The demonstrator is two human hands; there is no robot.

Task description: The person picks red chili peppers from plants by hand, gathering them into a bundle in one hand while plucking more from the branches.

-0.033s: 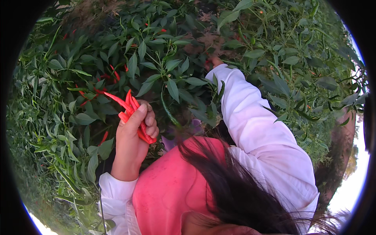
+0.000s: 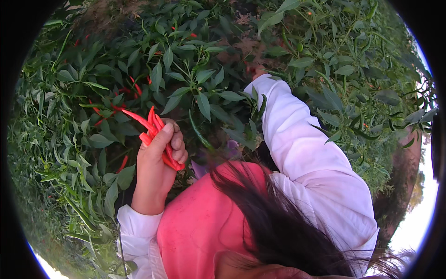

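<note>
My left hand (image 2: 166, 151) is closed round a small bunch of red chili peppers (image 2: 148, 122), held over the plants left of my body. Their tips stick up past the thumb, and other ends show below the fingers. My right arm, in a white sleeve, reaches far forward into the foliage. Only a bit of my right hand (image 2: 258, 71) shows there among leaves in shade; its fingers are hidden, so what they touch cannot be made out. Beyond the left hand, more red chilies (image 2: 135, 87) hang on the plant. A dark green chili (image 2: 199, 131) hangs between my arms.
Dense leafy chili plants (image 2: 204, 76) surround me in front and on both sides. Several green chilies (image 2: 80, 213) hang at the left. Brown soil (image 2: 109, 18) shows at the far side, and a strip of bare ground (image 2: 404, 162) runs along the right.
My right hand has shifted very slightly among the leaves. The left hand keeps its hold on the red chilies, nearly still.
</note>
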